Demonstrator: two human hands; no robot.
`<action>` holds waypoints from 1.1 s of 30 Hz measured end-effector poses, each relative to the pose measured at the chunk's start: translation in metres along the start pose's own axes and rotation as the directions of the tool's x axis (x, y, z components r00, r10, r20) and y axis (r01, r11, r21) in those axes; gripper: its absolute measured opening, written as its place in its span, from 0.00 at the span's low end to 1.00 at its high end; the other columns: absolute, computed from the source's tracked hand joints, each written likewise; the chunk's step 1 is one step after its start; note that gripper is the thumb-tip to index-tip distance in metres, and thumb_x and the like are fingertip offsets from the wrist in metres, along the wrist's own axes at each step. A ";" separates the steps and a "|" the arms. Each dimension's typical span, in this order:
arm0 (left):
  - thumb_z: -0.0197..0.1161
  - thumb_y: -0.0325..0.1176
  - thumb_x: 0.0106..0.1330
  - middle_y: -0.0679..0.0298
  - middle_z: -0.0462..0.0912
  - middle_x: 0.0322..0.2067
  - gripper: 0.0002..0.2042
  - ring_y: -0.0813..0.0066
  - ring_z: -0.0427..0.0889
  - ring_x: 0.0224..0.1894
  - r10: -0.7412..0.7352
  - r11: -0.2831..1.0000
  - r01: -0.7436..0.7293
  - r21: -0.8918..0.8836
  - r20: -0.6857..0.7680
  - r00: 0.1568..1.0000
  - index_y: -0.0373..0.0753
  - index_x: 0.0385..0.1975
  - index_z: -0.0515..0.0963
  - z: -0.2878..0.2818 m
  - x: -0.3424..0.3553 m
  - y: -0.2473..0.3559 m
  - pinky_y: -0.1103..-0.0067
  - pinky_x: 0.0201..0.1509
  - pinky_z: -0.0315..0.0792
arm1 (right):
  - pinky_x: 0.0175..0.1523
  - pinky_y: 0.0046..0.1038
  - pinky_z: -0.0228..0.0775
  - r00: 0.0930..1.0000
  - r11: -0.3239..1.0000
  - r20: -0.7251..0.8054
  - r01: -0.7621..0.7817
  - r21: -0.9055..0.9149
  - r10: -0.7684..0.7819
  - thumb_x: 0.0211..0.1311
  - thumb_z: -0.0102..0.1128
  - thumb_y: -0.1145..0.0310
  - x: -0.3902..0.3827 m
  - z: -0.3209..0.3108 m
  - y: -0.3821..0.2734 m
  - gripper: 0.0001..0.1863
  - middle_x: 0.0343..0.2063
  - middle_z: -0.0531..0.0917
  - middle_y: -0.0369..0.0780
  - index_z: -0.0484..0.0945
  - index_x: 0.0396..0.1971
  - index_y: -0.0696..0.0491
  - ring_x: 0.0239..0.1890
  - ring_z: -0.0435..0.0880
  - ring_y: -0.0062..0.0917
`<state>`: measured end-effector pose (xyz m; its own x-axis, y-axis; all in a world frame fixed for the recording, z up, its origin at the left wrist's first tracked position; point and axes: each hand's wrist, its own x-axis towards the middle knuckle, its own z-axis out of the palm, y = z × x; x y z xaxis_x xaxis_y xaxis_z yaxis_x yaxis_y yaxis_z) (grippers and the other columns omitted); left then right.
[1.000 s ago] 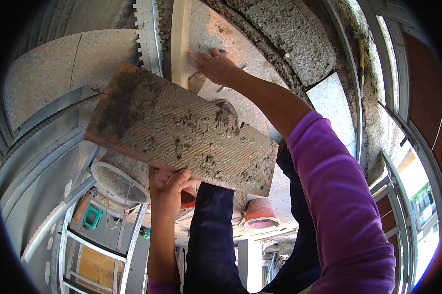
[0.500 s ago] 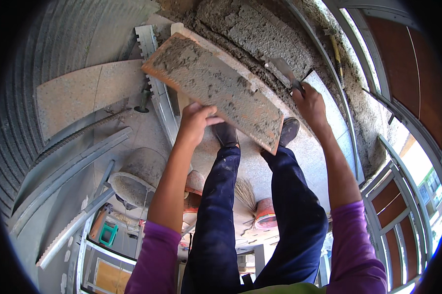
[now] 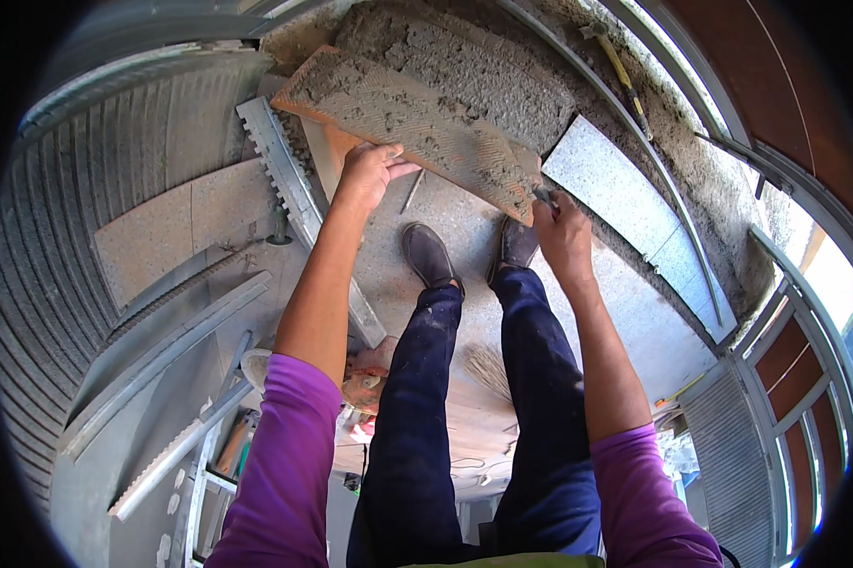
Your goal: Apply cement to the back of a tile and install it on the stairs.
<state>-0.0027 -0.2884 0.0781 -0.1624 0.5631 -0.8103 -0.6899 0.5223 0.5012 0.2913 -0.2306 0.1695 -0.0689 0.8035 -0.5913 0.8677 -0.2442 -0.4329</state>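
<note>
We're looking straight down, and the big tile [image 3: 417, 128] is up in both hands, mortar-combed face toward us. Its long axis runs from upper left down to lower right, tilted across the view, above the rough mortar bed [image 3: 502, 76] at the top.

Our left hand [image 3: 368, 175] grips the tile's lower long edge near the left end, fingers curled under it, thumb out to the right. Our right hand [image 3: 561, 237] has closed on the lower right corner, and a small metal tool [image 3: 544, 196] seems pinched in that same fist, though we cannot tell exactly how the fingers share the two. So the tile lies up and away from both grips, with most of its length reaching left of the right hand; the left hand sits nearer its middle.

Below it, our two dark shoes [image 3: 431, 254] stand on an already laid grey floor slab [image 3: 625, 312], just under the tile's lower edge. A second grey slab [image 3: 601, 180] lies to the right, close beside the tile's right corner, and that neighbour is the tightest thing around. To the left, a long notched metal straightedge [image 3: 294, 199] runs down past the left wrist, near the tile's left end. A hand broom [image 3: 488, 364] lies behind our legs, well apart.
</note>
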 end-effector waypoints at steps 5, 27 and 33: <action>0.54 0.21 0.67 0.42 0.77 0.49 0.15 0.47 0.80 0.53 -0.030 1.000 0.031 0.004 -0.028 0.999 0.19 0.50 0.68 0.010 0.007 0.002 0.55 0.56 0.81 | 0.44 0.46 0.77 0.998 0.997 0.052 0.016 0.077 -0.020 0.61 0.53 0.63 -0.003 -0.012 -0.009 0.25 0.33 0.83 0.62 0.76 0.55 0.61 0.38 0.85 0.55; 0.54 0.19 0.65 0.46 0.78 0.50 0.15 0.48 0.80 0.53 -0.096 0.992 0.097 -0.085 0.017 0.995 0.24 0.52 0.71 -0.024 0.081 -0.017 0.49 0.58 0.77 | 0.38 0.46 0.78 0.972 0.970 0.084 0.227 -0.091 -0.219 0.61 0.56 0.66 0.026 0.050 -0.056 0.10 0.26 0.84 0.54 0.80 0.32 0.56 0.30 0.84 0.50; 0.55 0.20 0.66 0.47 0.79 0.49 0.14 0.50 0.81 0.51 -0.116 0.987 0.120 -0.105 0.045 0.992 0.23 0.50 0.72 -0.029 0.084 -0.017 0.50 0.57 0.78 | 0.40 0.46 0.78 0.955 0.955 0.102 0.288 -0.070 -0.280 0.62 0.56 0.64 0.041 0.071 -0.054 0.11 0.29 0.84 0.54 0.81 0.34 0.55 0.31 0.84 0.50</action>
<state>-0.0251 -0.2685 -0.0070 -0.0494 0.5275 -0.8481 -0.7744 0.5160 0.3660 0.2067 -0.2229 0.1201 -0.3590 0.7798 -0.5129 0.8437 0.0361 -0.5356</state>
